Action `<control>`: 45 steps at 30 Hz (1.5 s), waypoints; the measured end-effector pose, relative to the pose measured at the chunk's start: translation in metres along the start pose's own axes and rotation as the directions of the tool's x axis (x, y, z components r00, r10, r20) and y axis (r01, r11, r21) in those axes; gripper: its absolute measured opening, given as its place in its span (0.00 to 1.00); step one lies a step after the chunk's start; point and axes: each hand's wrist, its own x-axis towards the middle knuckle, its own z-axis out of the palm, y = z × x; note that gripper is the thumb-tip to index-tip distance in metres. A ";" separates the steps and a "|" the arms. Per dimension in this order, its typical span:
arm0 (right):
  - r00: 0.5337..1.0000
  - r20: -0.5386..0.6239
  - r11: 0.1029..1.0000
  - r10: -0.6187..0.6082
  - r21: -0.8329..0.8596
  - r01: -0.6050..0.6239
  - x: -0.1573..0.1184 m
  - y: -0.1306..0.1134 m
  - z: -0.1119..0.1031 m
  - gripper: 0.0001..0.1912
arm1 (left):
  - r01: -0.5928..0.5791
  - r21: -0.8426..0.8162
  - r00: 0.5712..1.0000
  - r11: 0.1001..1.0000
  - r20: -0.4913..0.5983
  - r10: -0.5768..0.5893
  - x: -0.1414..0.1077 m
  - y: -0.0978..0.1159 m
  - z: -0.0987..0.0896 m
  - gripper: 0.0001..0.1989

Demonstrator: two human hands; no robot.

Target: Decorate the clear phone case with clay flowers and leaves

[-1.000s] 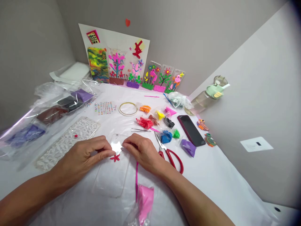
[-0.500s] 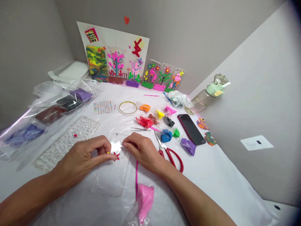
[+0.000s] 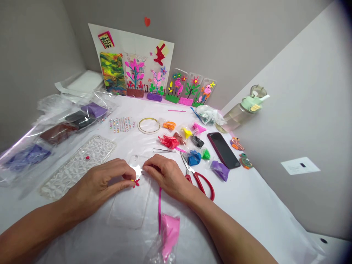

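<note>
A clear phone case point(image 3: 129, 209) lies flat on the white-covered table between my hands. Small red clay petals point(image 3: 136, 182) sit on its upper half. My left hand point(image 3: 110, 179) pinches a tiny yellow clay bit point(image 3: 132, 180) between thumb and forefinger, right at the petals; its fingertips partly hide them. At the case's right edge, my right hand point(image 3: 165, 172) is closed with its fingertips pressed together on the rim. Below it lie a pink stick tool point(image 3: 160, 209) and a bag of pink clay point(image 3: 169, 234).
Red-handled scissors point(image 3: 202, 183), tweezers point(image 3: 165, 150), bagged clay pieces point(image 3: 194, 157) and a phone point(image 3: 224, 150) lie to the right. At left are a patterned sheet point(image 3: 79, 167) with a red dot and bagged clay point(image 3: 59, 132). Decorated cases point(image 3: 136, 77) stand behind; a bottle point(image 3: 242, 110) is back right.
My left forefinger has come down and forward, bringing the yellow bit to the red petals. My right hand has stayed at the case's edge.
</note>
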 end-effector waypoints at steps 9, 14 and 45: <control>1.000 -0.007 1.000 -0.009 0.009 0.009 -0.001 0.001 -0.001 0.07 | -0.064 0.072 0.997 0.995 0.051 0.061 -0.004 -0.011 0.003 0.12; 1.000 -0.002 1.000 0.000 0.003 0.000 -0.001 0.001 -0.001 0.07 | -0.095 0.077 0.995 0.992 0.026 0.093 -0.003 -0.010 0.004 0.11; 1.000 0.001 1.000 0.001 -0.011 -0.001 -0.001 -0.001 -0.002 0.07 | -0.122 0.159 0.992 0.980 0.045 0.117 -0.005 -0.009 0.006 0.13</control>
